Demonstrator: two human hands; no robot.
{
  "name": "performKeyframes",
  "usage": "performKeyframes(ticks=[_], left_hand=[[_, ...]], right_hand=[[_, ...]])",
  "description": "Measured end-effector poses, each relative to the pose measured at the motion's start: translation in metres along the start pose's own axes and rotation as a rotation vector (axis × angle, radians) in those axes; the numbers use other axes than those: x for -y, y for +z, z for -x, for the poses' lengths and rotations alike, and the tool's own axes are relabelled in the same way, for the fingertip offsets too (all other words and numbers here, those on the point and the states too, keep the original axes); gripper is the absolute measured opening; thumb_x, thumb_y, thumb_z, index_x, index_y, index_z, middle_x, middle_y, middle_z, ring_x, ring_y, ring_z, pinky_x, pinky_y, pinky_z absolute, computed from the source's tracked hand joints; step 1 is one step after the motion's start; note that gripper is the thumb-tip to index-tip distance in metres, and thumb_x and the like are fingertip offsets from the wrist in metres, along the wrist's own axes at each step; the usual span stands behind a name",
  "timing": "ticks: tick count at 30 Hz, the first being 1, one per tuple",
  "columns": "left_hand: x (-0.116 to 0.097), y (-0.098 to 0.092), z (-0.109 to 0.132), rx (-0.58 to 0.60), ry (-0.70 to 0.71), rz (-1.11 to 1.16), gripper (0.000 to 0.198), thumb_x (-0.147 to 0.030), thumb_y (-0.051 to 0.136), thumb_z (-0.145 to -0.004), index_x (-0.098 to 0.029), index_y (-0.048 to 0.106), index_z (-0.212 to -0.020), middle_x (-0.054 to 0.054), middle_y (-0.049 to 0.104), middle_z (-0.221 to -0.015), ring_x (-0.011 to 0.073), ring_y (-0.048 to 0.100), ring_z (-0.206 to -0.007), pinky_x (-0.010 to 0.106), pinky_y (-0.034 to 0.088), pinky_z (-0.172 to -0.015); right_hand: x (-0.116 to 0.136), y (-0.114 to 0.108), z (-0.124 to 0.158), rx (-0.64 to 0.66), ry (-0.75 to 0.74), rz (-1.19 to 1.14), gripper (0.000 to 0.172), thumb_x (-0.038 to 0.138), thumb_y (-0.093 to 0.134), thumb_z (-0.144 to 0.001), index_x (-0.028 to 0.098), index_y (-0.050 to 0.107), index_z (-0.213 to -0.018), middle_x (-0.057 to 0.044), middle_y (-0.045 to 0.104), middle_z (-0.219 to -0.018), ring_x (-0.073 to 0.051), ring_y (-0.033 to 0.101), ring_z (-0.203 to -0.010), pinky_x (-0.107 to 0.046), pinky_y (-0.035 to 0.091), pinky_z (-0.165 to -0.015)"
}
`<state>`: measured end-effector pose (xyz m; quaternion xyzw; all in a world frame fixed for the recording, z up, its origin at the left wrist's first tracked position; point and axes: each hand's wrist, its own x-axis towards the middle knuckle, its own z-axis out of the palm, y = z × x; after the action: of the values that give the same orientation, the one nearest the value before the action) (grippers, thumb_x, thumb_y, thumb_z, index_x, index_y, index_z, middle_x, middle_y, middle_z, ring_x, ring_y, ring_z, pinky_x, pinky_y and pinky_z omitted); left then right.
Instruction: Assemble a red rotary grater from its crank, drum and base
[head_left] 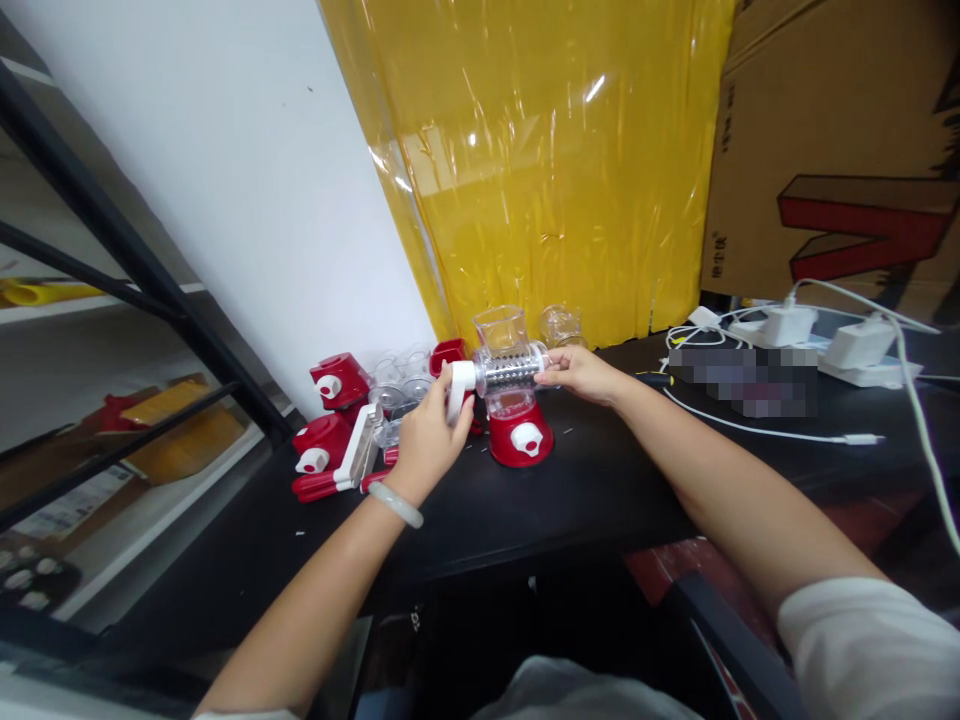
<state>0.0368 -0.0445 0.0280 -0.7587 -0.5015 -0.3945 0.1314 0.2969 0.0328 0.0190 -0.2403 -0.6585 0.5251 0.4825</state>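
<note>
A rotary grater stands upright in front of me, with a red base (521, 445) that has a white knob and a clear hopper (500, 325) on top. Its perforated metal grating drum (514, 371) lies sideways through the clear body. My left hand (429, 432), wearing a pale bangle, is closed around the white crank handle (460, 378) at the drum's left end. At the opposite end, my right hand (585, 374) pinches the drum's rim with thumb and fingers. Part of the crank is hidden behind my left fingers.
Left of the grater are stacked red bases (341, 380), red-and-white crank handles (358, 450) and clear plastic parts (405, 372). Another clear part (561, 323) stands behind. A power strip (862, 370) and white cables lie right. Yellow plastic sheeting (555, 170) and a cardboard box (832, 130) border the back.
</note>
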Motion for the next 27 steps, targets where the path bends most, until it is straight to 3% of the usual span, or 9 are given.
performKeyframes(ticks=[4, 6, 14, 19, 27], left_hand=[[0.0038, 0.0016, -0.0042, -0.036, -0.032, 0.352, 0.032, -0.037, 0.053, -0.095, -0.019, 0.059, -0.122, 0.012, 0.070, -0.121, 0.0245, 0.071, -0.101, 0.036, 0.057, -0.084], [0.0032, 0.0032, -0.0041, -0.071, -0.039, 0.413, 0.031, -0.037, 0.055, -0.095, -0.018, 0.061, -0.119, 0.012, 0.070, -0.120, 0.0245, 0.069, -0.106, 0.036, 0.057, -0.089], [0.0024, 0.0072, 0.0003, -0.094, 0.002, 0.067, 0.037, -0.031, 0.053, -0.095, -0.016, 0.056, -0.130, 0.013, 0.075, -0.106, 0.0272, 0.073, -0.090, 0.037, 0.056, -0.079], [0.0064, 0.0075, -0.0024, -0.072, 0.040, 0.099, 0.033, -0.031, 0.052, -0.096, -0.015, 0.054, -0.125, 0.012, 0.075, -0.099, 0.0237, 0.074, -0.086, 0.032, 0.056, -0.075], [0.0021, 0.0073, -0.0020, -0.027, 0.048, -0.039, 0.043, -0.031, 0.048, -0.098, -0.013, 0.047, -0.136, 0.015, 0.074, -0.099, 0.0249, 0.073, -0.080, 0.034, 0.054, -0.070]], right_hand=[[-0.0007, -0.0001, -0.0007, 0.004, -0.007, 0.006, 0.029, 0.036, 0.086, -0.058, 0.018, 0.070, -0.074, 0.001, 0.069, -0.070, -0.012, 0.061, -0.065, -0.031, 0.049, -0.076], [0.0001, 0.0002, -0.0005, 0.004, -0.003, -0.002, 0.030, 0.037, 0.086, -0.057, 0.018, 0.069, -0.071, 0.002, 0.067, -0.067, -0.011, 0.059, -0.063, -0.030, 0.047, -0.074], [0.0037, 0.0023, 0.0002, 0.009, 0.016, -0.017, 0.034, 0.040, 0.086, -0.054, 0.016, 0.066, -0.067, 0.002, 0.063, -0.064, -0.012, 0.056, -0.062, -0.029, 0.045, -0.071], [0.0049, 0.0035, 0.0004, 0.021, 0.012, -0.018, 0.034, 0.040, 0.086, -0.055, 0.016, 0.067, -0.071, 0.001, 0.064, -0.067, -0.011, 0.056, -0.063, -0.029, 0.044, -0.071], [0.0070, 0.0035, 0.0007, 0.036, 0.003, 0.031, 0.037, 0.044, 0.085, -0.055, 0.016, 0.063, -0.068, 0.003, 0.058, -0.061, -0.010, 0.050, -0.058, -0.028, 0.041, -0.065]])
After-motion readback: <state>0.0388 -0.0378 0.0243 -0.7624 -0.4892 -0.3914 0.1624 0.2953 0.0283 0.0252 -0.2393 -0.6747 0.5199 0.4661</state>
